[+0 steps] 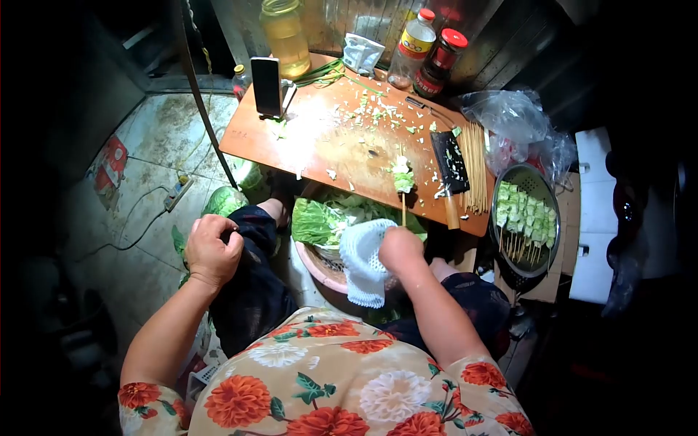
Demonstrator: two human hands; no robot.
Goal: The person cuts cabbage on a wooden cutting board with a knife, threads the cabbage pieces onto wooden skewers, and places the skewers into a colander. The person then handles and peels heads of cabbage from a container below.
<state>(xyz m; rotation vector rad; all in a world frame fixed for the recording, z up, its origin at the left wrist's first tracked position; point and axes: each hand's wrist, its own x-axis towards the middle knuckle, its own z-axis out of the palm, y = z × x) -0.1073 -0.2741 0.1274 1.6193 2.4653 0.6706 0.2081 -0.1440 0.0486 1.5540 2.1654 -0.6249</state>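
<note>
My right hand [400, 251] is closed on a pale blue-white mesh cloth [363, 280], which hangs over the rim of a pink basin [309, 256]. Cabbage leaves [316, 221] fill the basin between my knees. Just beyond that hand, a skewer of cabbage pieces [402, 178] lies at the front of the wooden board [342, 156], its bare stick jutting over the edge. Over my left knee, my left hand [211, 249] is curled closed, and nothing shows in its fingers. A cleaver [451, 163] and a row of bare bamboo skewers [475, 167] lie at the board's right.
A dark colander [502, 251] at right holds several cabbage skewers. A phone on a stand [267, 87], a jar of yellow liquid [283, 40], and bottles [413, 47] line the back. Cabbage heads [225, 201] sit on the floor at left, near a power strip [179, 194].
</note>
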